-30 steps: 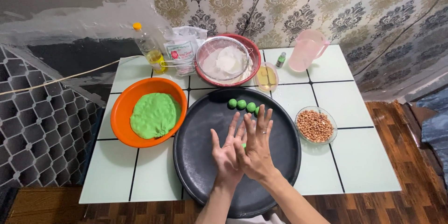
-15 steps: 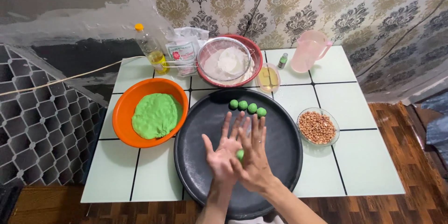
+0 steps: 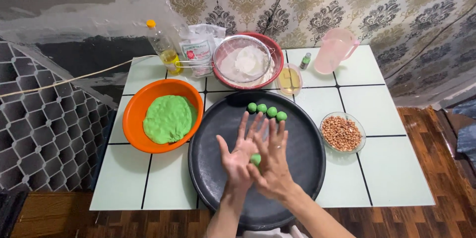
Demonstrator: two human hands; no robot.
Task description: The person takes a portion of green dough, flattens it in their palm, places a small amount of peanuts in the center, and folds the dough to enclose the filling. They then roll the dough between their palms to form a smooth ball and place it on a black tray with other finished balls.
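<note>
Left hand (image 3: 238,156) palm up, fingers spread wide; right hand (image 3: 271,161) laid flat against it, fingers straight. Small green dough ball (image 3: 255,159) pressed between both palms, only edge visible. Both hands hovered over large round black tray (image 3: 213,168) on white tiled desk (image 3: 391,173). Beyond fingertips: row of four small green dough balls (image 3: 267,110) on tray. Left of left hand: orange plastic bowl (image 3: 136,111) with green dough lump (image 3: 168,119). Right of right hand: glass dish of peanuts (image 3: 342,132).
</note>
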